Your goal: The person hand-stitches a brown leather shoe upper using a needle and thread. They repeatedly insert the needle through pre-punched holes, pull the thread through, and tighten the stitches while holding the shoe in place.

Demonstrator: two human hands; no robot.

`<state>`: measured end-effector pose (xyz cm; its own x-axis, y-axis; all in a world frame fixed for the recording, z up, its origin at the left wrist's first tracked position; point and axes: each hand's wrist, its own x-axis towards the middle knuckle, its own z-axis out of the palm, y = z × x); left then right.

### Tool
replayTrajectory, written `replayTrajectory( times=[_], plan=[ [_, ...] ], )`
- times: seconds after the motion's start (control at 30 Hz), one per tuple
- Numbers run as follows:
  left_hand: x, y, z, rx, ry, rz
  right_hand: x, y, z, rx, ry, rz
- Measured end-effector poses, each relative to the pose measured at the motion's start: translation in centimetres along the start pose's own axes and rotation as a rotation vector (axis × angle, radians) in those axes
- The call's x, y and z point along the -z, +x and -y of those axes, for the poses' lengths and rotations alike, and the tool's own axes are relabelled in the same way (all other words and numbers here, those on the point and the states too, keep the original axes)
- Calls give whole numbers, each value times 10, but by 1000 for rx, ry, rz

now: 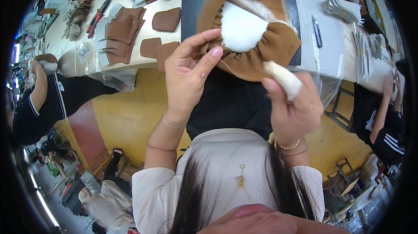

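A brown suede shoe upper (pixel 244 66) sits at the near edge of the dark board, its edge gathered in small pleats around a white oval pad (pixel 244 27). At the far side the upper stands up in an open loop with pale lining. My left hand (pixel 189 66) pinches the pleated rim at its left between thumb and fingers. Near the right front of the upper, apart from it, my right hand (pixel 298 101) is closed and slightly blurred. A white wrapping (pixel 285 79) covers its index finger. Whatever lies between that thumb and finger is too small to make out.
The dark board (pixel 193 3) lies on a pale table. Red-handled pliers (pixel 96 20) and brown leather pieces (pixel 122 33) lie left, a blue-handled tool (pixel 317 31) right. Stacks of white pieces (pixel 344 10) stand farther right. Co-workers sit left (pixel 48 92) and right (pixel 381 121).
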<state>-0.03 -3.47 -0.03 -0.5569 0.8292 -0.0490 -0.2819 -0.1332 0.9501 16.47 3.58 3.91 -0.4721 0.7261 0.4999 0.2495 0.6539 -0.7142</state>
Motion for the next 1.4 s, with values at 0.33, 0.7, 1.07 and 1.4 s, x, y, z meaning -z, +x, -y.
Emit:
replayTrajectory(
  times=[0.33,0.7,1.07,1.4],
  plan=[
    [-3,-2,3,-30,-61,-35,-18,-3,-14,-97,-78,231],
    [-3,1,3,-101,24,-18,-25,1,-12,-110,-83,202],
    [-5,1,6,-129,11,-11,-20,2,-17,-72,-121,245],
    [-5,0,6,-148,44,1,-21,2,-15,-116,-106,215]
  ],
)
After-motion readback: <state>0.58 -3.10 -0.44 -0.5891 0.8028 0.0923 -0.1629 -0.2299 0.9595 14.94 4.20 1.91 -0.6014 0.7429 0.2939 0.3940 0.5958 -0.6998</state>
